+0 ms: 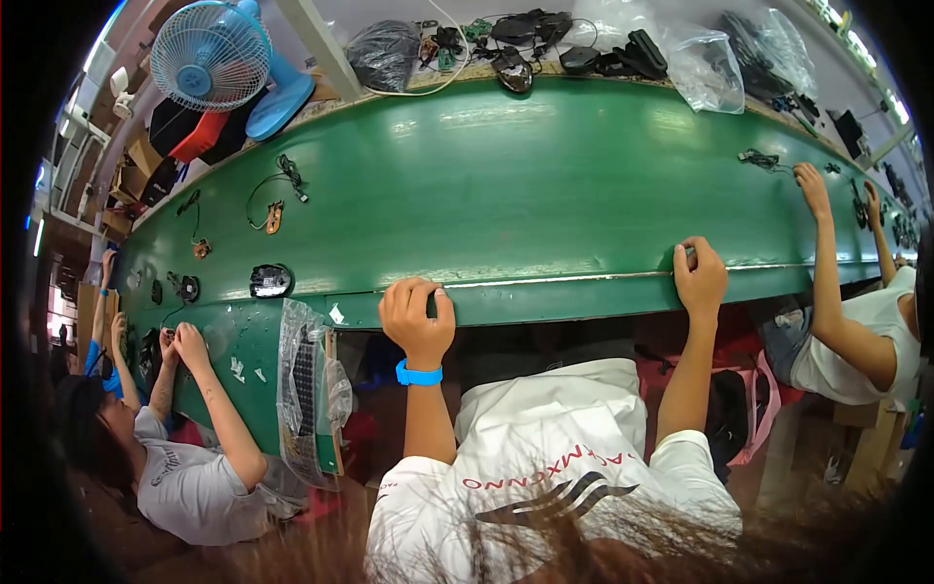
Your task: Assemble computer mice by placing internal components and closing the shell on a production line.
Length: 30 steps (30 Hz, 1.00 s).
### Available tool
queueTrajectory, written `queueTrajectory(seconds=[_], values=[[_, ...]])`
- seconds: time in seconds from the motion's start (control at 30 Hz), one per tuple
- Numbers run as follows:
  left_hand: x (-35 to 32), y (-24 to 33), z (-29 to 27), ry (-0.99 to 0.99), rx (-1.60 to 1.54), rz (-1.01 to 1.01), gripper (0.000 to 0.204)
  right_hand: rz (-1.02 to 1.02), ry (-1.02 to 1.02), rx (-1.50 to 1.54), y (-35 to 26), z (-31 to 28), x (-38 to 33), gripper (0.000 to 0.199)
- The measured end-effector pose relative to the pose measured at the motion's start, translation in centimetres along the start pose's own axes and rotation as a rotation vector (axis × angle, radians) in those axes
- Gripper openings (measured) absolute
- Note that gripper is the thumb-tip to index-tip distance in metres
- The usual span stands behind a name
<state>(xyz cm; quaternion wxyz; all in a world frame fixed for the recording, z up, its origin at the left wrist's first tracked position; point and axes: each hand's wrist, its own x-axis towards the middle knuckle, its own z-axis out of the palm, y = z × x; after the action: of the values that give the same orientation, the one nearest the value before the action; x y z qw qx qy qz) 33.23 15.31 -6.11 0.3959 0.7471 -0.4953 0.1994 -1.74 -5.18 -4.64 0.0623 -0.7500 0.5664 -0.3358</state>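
My left hand (416, 316), with a blue wristband (419, 373) below it, rests at the near edge of the green conveyor belt (516, 195). Its fingers are curled in, the thumb stands a little apart, and nothing shows between them. Farther right along that edge, my right hand (700, 275) is loosely closed too, with no object visible in it. Left of my left hand, a black computer mouse shell (270, 281) lies on the belt. Beyond it is a cable with a small orange circuit board (274, 217). A white scrap (337, 314) lies near my left hand.
A keyboard in clear plastic (305, 380) stands at the table's end to my left. One co-worker's hands (185, 341) handle a small part there; another's hand (812, 190) reaches over the belt at right. The back shelf holds a blue fan (209, 58), mouse parts and plastic bags (702, 68).
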Motion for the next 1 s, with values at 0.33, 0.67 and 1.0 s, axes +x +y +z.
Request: queueTrajectory(seconds=[0.33, 0.67, 1.0], values=[[0.2, 0.7, -0.4, -0.099, 0.051, -0.075, 0.015, -0.232, 0.029, -0.035, 0.5, -0.4, 0.5, 0.027], [0.9, 0.3, -1.5, -0.374, 0.107, -0.091, 0.033, -0.318, -0.343, -0.16, -2.0, -2.2, -1.8, 0.053], [2.2, 0.2, -1.1, -0.317, 0.175, -0.199, 0.032, -0.384, -0.114, -0.069, -1.5, -0.6, -2.8, 0.047]])
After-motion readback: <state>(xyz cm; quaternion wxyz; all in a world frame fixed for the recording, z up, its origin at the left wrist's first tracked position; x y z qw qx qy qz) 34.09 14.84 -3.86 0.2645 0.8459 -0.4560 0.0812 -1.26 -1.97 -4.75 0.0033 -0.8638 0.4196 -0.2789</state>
